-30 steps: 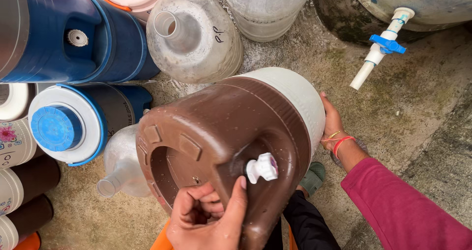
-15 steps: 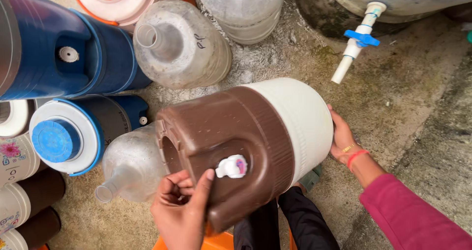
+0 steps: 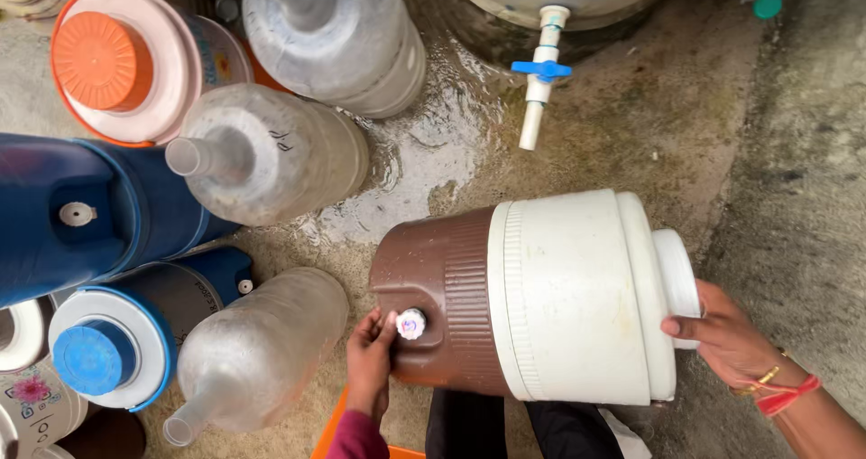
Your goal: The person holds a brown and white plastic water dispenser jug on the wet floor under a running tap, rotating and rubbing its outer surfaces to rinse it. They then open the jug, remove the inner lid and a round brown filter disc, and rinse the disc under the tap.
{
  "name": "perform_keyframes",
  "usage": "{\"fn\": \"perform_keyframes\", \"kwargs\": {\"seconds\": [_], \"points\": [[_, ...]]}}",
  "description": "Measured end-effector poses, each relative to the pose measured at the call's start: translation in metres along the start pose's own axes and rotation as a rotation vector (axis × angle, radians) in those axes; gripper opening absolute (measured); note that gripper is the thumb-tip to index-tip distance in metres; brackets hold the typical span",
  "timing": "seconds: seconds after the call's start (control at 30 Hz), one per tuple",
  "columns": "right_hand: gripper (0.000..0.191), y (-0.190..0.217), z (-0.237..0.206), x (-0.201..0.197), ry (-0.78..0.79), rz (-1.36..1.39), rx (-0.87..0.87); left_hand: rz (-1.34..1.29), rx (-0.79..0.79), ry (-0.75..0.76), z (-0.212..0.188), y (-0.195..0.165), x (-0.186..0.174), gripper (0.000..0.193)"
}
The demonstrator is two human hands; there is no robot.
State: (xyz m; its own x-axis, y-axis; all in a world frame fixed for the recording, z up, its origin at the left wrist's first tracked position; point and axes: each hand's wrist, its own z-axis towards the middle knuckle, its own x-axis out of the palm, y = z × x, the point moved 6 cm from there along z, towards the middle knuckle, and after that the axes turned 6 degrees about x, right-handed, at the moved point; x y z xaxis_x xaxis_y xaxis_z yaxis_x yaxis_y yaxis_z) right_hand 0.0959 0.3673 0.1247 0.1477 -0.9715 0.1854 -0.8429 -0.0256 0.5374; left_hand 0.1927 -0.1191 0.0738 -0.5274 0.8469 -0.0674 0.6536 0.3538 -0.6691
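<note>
A brown and white water jug (image 3: 541, 288) lies on its side across the wet ground, brown base to the left, white lid end to the right. My left hand (image 3: 370, 360) grips the brown base beside the small white tap (image 3: 411, 324). At the lid end, my right hand (image 3: 731, 337), with a gold bangle and red thread at the wrist, holds the white cap (image 3: 681, 279).
Clear plastic bottles (image 3: 271, 152) (image 3: 253, 355), blue jugs (image 3: 81, 215) (image 3: 108, 351) and an orange-lidded jug (image 3: 108, 62) crowd the left. A white pipe with a blue valve (image 3: 539, 85) sticks out from a tank at the top. A puddle (image 3: 424, 161) lies below it. Bare concrete lies to the right.
The jug has been turned from pointing its brown base up at me to lying flat on its side. My left hand stays by the tap; my right hand has shifted onto the cap.
</note>
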Motion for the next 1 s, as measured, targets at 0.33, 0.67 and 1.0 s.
{"fn": "perform_keyframes", "kwargs": {"seconds": [0.33,0.67,1.0], "points": [[0.078,0.105,-0.063,0.005,-0.532,-0.686,-0.254,0.959,0.435,0.33,-0.007,-0.046,0.191,0.049],[0.088,0.092,0.036,-0.082,-0.67,-1.3,-0.041,1.186,0.476,0.65,-0.033,-0.014,0.272,0.051],[0.083,0.085,0.066,-0.118,-0.792,-1.443,-0.19,1.29,0.52,0.809,0.016,0.04,0.261,0.05]]}}
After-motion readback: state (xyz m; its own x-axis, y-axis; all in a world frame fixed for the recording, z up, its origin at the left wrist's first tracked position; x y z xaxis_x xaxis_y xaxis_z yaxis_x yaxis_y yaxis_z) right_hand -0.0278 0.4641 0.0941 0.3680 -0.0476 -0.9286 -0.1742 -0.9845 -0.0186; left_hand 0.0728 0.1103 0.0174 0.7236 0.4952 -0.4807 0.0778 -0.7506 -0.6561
